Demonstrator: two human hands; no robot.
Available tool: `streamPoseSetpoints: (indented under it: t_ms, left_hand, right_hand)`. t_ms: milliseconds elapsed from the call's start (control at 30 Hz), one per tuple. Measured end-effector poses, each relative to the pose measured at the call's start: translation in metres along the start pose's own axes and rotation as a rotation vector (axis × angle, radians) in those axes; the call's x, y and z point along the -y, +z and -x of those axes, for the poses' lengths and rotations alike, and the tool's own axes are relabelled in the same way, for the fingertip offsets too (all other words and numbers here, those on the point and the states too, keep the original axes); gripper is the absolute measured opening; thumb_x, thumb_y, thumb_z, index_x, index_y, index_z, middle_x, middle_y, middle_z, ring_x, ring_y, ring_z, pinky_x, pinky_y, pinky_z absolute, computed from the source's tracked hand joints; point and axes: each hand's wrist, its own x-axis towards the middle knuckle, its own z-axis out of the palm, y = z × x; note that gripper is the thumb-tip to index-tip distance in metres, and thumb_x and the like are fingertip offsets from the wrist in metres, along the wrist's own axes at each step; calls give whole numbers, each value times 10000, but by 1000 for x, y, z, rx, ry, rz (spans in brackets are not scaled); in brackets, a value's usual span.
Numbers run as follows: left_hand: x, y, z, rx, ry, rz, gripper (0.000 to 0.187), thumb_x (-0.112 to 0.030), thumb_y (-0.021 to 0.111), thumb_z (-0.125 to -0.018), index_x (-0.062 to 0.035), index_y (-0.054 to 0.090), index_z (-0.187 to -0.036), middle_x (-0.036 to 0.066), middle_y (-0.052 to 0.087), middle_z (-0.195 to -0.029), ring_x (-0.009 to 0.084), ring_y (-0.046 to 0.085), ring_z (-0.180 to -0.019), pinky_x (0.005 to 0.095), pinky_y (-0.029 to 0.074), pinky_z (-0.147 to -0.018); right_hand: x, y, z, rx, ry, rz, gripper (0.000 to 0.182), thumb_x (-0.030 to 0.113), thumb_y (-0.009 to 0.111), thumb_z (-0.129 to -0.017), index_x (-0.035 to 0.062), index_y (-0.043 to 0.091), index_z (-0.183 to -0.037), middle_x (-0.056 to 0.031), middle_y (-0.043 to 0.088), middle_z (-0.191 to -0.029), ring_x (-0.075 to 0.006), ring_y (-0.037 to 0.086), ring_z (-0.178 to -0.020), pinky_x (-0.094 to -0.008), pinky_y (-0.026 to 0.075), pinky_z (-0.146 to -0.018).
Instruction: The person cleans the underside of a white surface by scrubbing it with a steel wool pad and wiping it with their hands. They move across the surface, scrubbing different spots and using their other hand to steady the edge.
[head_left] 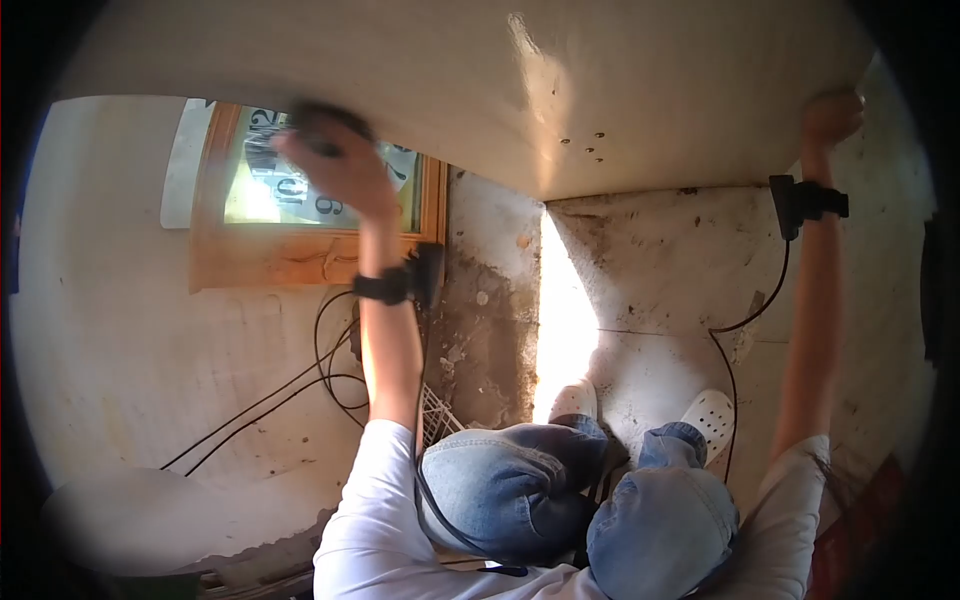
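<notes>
A large pale panel (430, 60) spans the top of the view, with several small dark screws or holes on it. My left hand (350, 175) is raised at the panel's lower left edge, smeared by motion. Its fingers are closed around a dark rounded object (330, 125), too blurred to name. My right hand (832, 120) is closed at the panel's right edge and seems to grip it; its fingertips are partly hidden. Behind my left hand is a wooden-framed clock (205, 255) with large black numerals under glass.
Black cables run from the wrist straps (385, 287) past my knees. The floor (650, 270) is stained, with a bright strip of sunlight. My feet, in white clogs (712, 420), stand below the panel. A white wire rack (438, 415) is beside my left knee.
</notes>
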Motion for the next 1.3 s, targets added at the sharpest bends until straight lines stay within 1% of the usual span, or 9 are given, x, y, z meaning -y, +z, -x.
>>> streamPoseSetpoints:
  t_ms: [133, 200, 267, 467, 600, 833, 967, 1167, 1300]
  left_hand:
    - [-1, -12, 84, 431, -34, -168, 259, -182, 591, -778, 13, 562, -947, 205, 581, -844, 364, 585, -729, 401, 476, -622]
    - [0, -12, 66, 351, -27, -217, 239, -155, 581, -780, 14, 556, -947, 202, 574, -809, 366, 577, -692, 397, 473, -615]
    - [-4, -7, 7, 89, -71, -88, 150, -121, 542, -818, 12, 523, -886, 180, 563, -763, 344, 564, -656, 388, 449, -582]
    - [-11, -8, -40, -2, -21, -244, 109, -116, 534, -803, -29, 483, -845, 164, 535, -696, 336, 556, -625, 391, 438, -527]
    - [-13, -10, 70, 482, -160, -266, 186, -183, 558, -793, -57, 515, -923, 167, 590, -724, 338, 583, -588, 405, 457, -501]
    - [-8, -13, -33, 107, -396, -60, 73, -102, 473, -839, -30, 465, -836, 143, 553, -678, 312, 555, -607, 367, 415, -564]
    - [-14, -15, -29, 142, -472, -29, 82, -132, 480, -834, -51, 486, -848, 161, 587, -714, 372, 559, -650, 431, 412, -558]
    - [-15, -12, 47, 377, -539, -93, 152, -126, 473, -833, -34, 468, -954, 184, 584, -792, 379, 561, -703, 440, 431, -605]
    - [-9, -16, 71, 484, -568, -12, 227, -115, 494, -828, -41, 429, -1033, 200, 574, -851, 387, 555, -765, 439, 424, -642]
  right_hand:
    - [11, -5, 11, -120, -89, 117, 366, 227, 576, -735, -60, 516, -953, -200, 530, -934, -353, 546, -797, -408, 430, -707]
    - [3, 3, 7, -84, -42, -47, 370, 234, 568, -749, -69, 523, -958, -208, 543, -935, -349, 557, -790, -397, 436, -696]
    - [-8, 25, 12, -479, -238, 98, 320, 203, 578, -742, -66, 552, -913, -199, 567, -869, -346, 571, -760, -396, 446, -660]
    - [4, 3, 6, -127, 10, -195, 198, 152, 607, -711, -38, 591, -765, -194, 578, -735, -353, 577, -671, -395, 445, -550]
    - [20, -29, 9, -172, -56, -255, 147, 100, 553, -743, -46, 565, -736, -182, 587, -742, -357, 569, -685, -401, 438, -614]
    - [31, -42, 9, -196, -16, -494, 237, 162, 600, -745, -72, 574, -767, -191, 591, -754, -352, 590, -687, -423, 447, -579]
    - [27, -32, 10, -214, 47, -347, 229, 156, 555, -781, -69, 589, -760, -183, 607, -755, -326, 589, -662, -402, 442, -563]
    - [25, -30, 5, -136, 264, -894, 228, 168, 544, -774, -49, 611, -757, -140, 622, -734, -271, 576, -623, -346, 426, -530]
    - [37, -49, 7, -196, 117, -787, 208, 141, 539, -778, -52, 609, -747, -144, 621, -724, -281, 581, -612, -356, 431, -534]
